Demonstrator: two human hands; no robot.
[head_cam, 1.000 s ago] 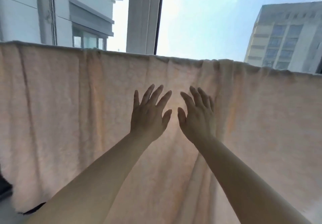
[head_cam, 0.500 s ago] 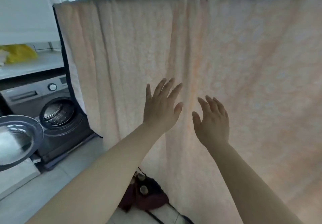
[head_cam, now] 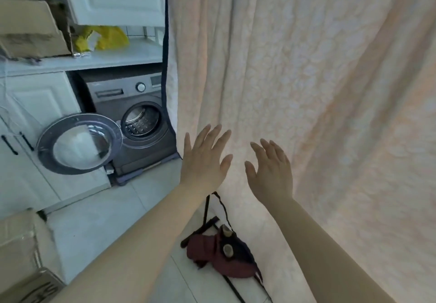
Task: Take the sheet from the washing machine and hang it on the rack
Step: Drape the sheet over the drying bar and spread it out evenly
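The hanging sheet [head_cam: 306, 90] fills the right side as a wall of cloth, and the left hand [head_cam: 203, 161] and right hand [head_cam: 271, 173] are spread flat right in front of it. Left of its edge, open tiled floor [head_cam: 99, 220] runs to the washing machine [head_cam: 132, 118], though the swung-out door [head_cam: 79, 143] juts into that path. Below the hands, a dark red bag [head_cam: 212, 253] and black rack legs [head_cam: 207, 210] clutter the floor. A cardboard box [head_cam: 21, 255] crowds the lower left corner.

Daylight glows through hanging sheet [head_cam: 306, 90] from behind; room dim, bluish; soft focus; wide-angle bending at edges.
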